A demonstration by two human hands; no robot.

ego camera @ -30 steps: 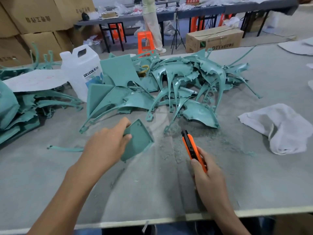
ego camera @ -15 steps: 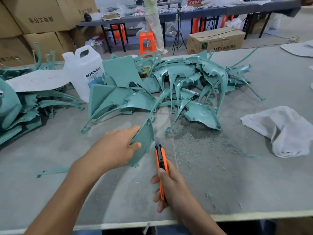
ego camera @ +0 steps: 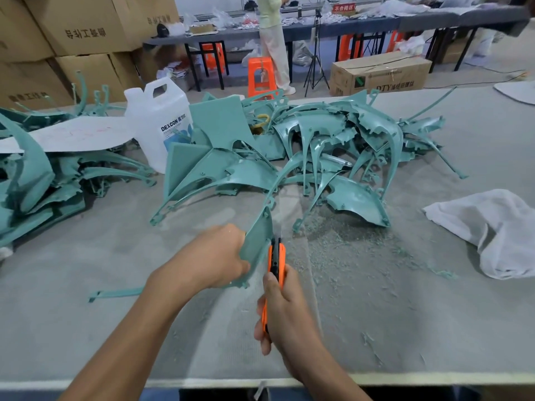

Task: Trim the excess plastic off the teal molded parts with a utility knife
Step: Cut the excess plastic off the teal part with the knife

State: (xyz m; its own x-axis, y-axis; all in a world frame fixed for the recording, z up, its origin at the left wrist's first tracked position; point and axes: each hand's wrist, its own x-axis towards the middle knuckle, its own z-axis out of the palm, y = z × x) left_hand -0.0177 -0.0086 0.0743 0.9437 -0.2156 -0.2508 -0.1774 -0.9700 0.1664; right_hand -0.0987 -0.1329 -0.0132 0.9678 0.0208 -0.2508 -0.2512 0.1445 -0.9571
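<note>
Right hand is clenching the utility knife, pointing it away along the right edge of the teal part the left hand is gripping.

jug left of parts pile, cloth right

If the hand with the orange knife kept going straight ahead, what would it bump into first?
Probably the teal part that the left hand holds: the utility knife in the right hand points along its edge. Beyond lies the pile of teal parts; depth is unclear.
</note>
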